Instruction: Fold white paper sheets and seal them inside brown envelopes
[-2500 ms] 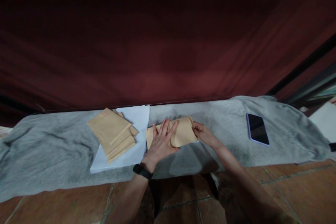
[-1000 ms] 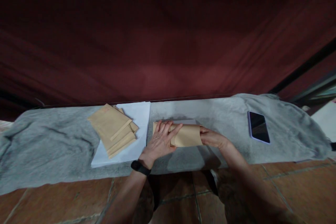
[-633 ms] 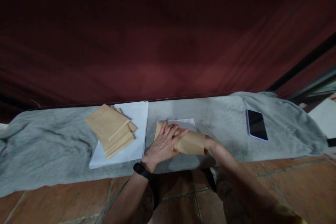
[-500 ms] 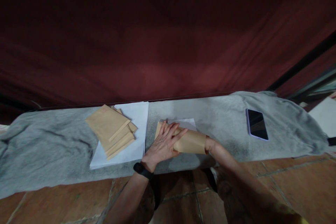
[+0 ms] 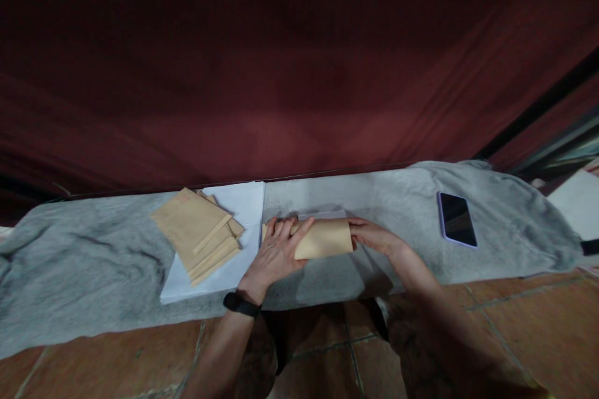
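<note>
A brown paper envelope (image 5: 327,238) bulges open at its right end, above the grey cloth. Across its left part lies my left hand (image 5: 279,246), thumb and fingers holding it; a black band is on that wrist. My right hand (image 5: 372,235) is at the open right end, with its fingertips inside the mouth and hidden. What those fingers do in there cannot be seen. Just behind the envelope, a white sheet of paper (image 5: 322,214) shows in part.
Several brown envelopes (image 5: 185,224) lie fanned on a stack of white paper (image 5: 250,206) at left. A phone with a purple edge (image 5: 457,219) rests at right. The grey cloth (image 5: 393,193) covers a narrow surface before a dark red curtain (image 5: 299,87). Tiled floor (image 5: 322,349) lies below.
My right hand has drawn back out of the envelope from the wrist to the fingers. My left hand and the envelope have shifted slightly left.
</note>
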Demonstrator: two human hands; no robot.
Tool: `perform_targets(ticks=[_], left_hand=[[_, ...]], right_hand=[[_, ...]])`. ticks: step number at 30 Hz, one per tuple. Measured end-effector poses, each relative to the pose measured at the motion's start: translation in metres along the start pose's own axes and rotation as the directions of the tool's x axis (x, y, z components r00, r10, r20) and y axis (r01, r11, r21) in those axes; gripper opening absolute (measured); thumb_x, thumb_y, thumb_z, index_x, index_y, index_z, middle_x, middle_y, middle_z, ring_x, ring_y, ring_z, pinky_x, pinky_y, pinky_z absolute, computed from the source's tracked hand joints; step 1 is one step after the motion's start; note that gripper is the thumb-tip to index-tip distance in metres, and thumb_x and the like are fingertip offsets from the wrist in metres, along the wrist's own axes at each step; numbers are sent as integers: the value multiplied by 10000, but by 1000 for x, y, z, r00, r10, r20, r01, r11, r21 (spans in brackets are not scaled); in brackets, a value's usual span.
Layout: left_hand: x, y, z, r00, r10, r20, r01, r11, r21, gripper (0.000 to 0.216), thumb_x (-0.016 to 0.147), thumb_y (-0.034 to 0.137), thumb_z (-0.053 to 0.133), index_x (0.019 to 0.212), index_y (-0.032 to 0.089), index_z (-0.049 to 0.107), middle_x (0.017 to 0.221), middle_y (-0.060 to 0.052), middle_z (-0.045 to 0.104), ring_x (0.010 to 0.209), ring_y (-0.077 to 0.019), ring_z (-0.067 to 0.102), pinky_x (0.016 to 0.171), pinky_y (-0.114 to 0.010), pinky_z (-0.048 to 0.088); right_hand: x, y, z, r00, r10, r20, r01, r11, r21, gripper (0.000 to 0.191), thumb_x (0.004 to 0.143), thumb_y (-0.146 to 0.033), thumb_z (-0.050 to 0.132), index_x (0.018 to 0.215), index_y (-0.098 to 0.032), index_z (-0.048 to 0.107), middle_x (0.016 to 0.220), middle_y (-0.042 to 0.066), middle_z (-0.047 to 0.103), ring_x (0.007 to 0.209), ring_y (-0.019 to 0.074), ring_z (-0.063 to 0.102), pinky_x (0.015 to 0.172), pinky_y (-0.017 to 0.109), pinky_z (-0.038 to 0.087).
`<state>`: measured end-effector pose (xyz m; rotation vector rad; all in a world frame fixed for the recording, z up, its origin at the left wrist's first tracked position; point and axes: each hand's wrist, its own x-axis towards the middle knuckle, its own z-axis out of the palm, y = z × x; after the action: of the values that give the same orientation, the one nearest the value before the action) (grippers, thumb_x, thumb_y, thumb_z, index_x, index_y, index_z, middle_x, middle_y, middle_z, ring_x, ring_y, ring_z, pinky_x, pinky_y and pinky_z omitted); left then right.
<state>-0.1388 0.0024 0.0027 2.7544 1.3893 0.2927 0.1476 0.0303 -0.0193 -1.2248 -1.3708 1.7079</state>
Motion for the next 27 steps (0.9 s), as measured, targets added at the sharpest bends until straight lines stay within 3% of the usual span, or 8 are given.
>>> perform_targets(ticks=[3, 5, 7, 10, 13, 17, 23, 27], left_hand=[[-5, -10, -1, 997, -72, -16, 72, 997, 24, 1053, 802, 398, 782, 1655, 270, 176, 1366, -135, 565, 1346, -342, 503, 1237, -585, 234], [-9, -18, -4, 991, -126, -36, 127, 991, 29, 1061, 803, 401, 776, 1655, 259, 160, 1370, -140, 568, 1329, -348, 520, 1233, -593, 238], [-12, -25, -7, 984, -172, -49, 174, 984, 30, 1058, 809, 401, 762, 1655, 254, 144, 1380, -146, 566, 1326, -354, 527, 1230, -609, 236], [-14, -33, -9, 975, -219, -48, 220, 975, 26, 1060, 811, 386, 745, 1654, 261, 115, 1418, -152, 548, 1355, -365, 512, 1228, -641, 216], [-14, -39, -8, 970, -244, -26, 244, 970, 16, 1086, 796, 375, 757, 1655, 268, 102, 1456, -154, 519, 1384, -372, 487, 1234, -660, 180], [-16, -47, -3, 961, -275, 30, 275, 961, 5, 1124, 784, 388, 769, 1660, 277, 74, 1464, -148, 501, 1404, -374, 464, 1236, -665, 157], [-22, -60, 0, 949, -310, 65, 312, 950, -28, 1126, 783, 397, 753, 1660, 287, 55, 1464, -140, 505, 1406, -374, 454, 1229, -660, 141], [-22, -61, -3, 944, -319, 84, 324, 945, -48, 1124, 784, 389, 742, 1660, 291, 44, 1465, -141, 512, 1398, -373, 459, 1220, -657, 149]], right_hand=[[6, 2, -11, 992, 5, -127, -8, 1000, -21, 335, 864, -455, 676, 1063, -187, 700, 930, 65, 746, 846, 219, 700, 751, 339, 572], [10, 5, -13, 943, -59, -329, -15, 976, -217, 288, 874, -443, 619, 1010, -197, 682, 911, 63, 728, 880, 226, 694, 786, 346, 552], [12, 9, -6, 872, -162, -462, -103, 861, -497, 250, 886, -435, 609, 978, -208, 657, 944, 75, 714, 945, 242, 686, 854, 363, 527], [13, 17, 15, 844, -197, -499, -248, 682, -688, 298, 860, -425, 692, 1035, -194, 622, 1086, 162, 701, 1057, 327, 673, 909, 428, 503], [16, 21, 34, 831, -173, -529, -309, 646, -697, 389, 838, -399, 741, 1113, -167, 592, 1138, 248, 686, 1082, 402, 664, 877, 466, 502], [20, 18, 37, 834, -137, -534, -367, 584, -724, 361, 860, -388, 722, 1112, -174, 578, 1080, 220, 713, 1050, 369, 684, 882, 429, 502], [21, 19, 28, 853, -123, -507, -320, 644, -695, 273, 837, -330, 714, 1043, -208, 581, 1081, 119, 706, 1095, 292, 676, 914, 358, 489], [26, 23, 21, 846, -143, -514, -217, 787, -577, 201, 784, -250, 703, 955, -224, 599, 879, 44, 705, 845, 234, 686, 782, 324, 496]])
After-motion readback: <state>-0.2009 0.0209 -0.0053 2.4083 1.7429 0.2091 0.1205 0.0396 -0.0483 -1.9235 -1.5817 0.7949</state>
